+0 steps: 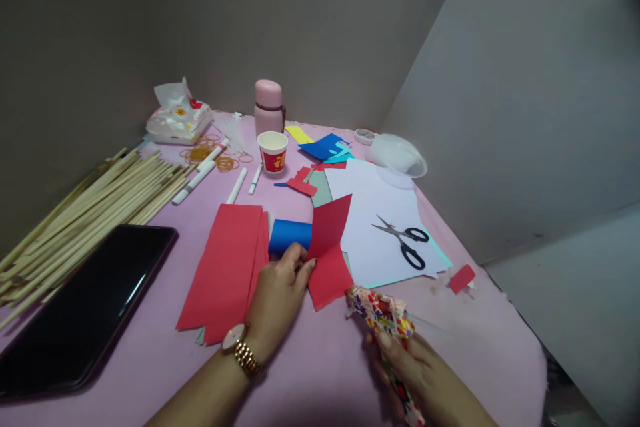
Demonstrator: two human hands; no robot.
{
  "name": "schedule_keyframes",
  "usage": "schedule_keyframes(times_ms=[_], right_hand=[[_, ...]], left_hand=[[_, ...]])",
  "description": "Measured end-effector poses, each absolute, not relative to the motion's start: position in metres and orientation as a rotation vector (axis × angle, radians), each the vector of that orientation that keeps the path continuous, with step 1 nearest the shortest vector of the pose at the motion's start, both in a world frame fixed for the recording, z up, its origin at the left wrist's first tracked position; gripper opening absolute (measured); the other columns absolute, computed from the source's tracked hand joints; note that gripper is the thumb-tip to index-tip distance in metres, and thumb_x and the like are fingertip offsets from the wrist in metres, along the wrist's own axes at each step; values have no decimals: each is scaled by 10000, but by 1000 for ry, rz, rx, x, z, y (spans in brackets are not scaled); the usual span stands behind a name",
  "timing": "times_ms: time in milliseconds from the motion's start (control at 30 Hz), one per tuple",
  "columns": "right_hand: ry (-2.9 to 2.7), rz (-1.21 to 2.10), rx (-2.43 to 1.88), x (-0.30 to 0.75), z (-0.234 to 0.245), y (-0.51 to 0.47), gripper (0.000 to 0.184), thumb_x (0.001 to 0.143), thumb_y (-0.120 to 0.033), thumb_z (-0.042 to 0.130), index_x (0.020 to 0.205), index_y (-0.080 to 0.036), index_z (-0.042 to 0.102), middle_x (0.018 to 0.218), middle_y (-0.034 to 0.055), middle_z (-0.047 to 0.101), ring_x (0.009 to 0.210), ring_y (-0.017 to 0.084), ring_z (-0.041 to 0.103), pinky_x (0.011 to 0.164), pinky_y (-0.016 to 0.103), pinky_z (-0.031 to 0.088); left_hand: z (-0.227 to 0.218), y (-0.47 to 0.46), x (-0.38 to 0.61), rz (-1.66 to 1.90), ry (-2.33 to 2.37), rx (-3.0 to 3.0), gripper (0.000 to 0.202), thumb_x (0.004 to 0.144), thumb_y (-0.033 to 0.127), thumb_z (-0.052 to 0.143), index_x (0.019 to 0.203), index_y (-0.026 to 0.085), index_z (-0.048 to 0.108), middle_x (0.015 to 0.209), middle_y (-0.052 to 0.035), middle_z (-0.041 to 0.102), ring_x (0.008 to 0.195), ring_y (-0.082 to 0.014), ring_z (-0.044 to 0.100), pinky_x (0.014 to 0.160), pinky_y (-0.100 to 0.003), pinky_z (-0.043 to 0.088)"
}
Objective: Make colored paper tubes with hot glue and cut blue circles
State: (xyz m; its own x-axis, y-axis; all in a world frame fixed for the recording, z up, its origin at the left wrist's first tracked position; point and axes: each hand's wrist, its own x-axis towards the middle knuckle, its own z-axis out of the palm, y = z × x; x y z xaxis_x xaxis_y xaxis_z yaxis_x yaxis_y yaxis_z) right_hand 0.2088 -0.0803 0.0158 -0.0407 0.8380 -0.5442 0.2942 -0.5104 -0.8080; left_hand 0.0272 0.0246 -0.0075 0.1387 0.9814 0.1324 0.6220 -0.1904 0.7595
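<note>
A folded piece of red paper (330, 247) stands partly raised, pinched at its left edge by my left hand (286, 275). Just behind those fingers lies a blue paper roll (290, 236). My right hand (407, 363) is wrapped round a flower-patterned hot glue gun (383, 312), whose nozzle is at the lower right corner of the red paper. A clear glue stick (425, 323) pokes out of its back end. To the left of my left hand is a stack of red paper sheets (225, 267).
Black-handled scissors (400, 237) rest on white paper sheets (365, 260) at right. A black phone (85, 307) and wooden sticks (95, 207) lie left. Behind stand a paper cup (273, 153), a pink flask (269, 107), a tissue pack (179, 117) and a plastic bowl (397, 153).
</note>
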Motion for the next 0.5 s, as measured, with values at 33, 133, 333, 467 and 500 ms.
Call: schedule_keyframes(times_ms=[33,133,333,467,500], right_hand=[[-1198,1576,-1779,210,15,-80,596,782,-728,365,556,-186,470,400,-62,421,368,84,406,410,190,322],[-1234,1587,-1755,214,14,-79,600,794,-721,350,547,-185,457,389,-61,424,349,71,382,395,182,310],[-1135,1585,-1728,215,12,-80,591,765,-738,383,588,-183,478,418,-71,431,334,74,397,367,186,314],[-873,1543,-1635,225,16,-89,556,748,-705,481,692,-157,562,453,-58,495,366,71,427,379,177,331],[-775,1521,-1592,232,17,-91,542,739,-692,514,755,-154,584,475,-53,524,369,68,437,375,172,336]], left_hand=[[-8,25,27,866,1538,1883,174,864,300,455,699,250,430,570,55,521,506,-147,490,519,-238,298],[-8,25,27,869,1542,1890,175,859,305,455,695,252,427,572,56,504,501,-151,490,522,-242,299],[-9,25,26,867,1537,1872,198,863,315,454,682,256,401,549,69,446,488,-152,476,522,-248,304],[-10,26,24,864,1528,1858,211,867,347,458,691,260,379,571,66,453,527,-157,486,523,-247,320],[-10,26,24,864,1526,1855,218,868,359,456,692,261,373,576,65,457,534,-158,490,522,-247,324]])
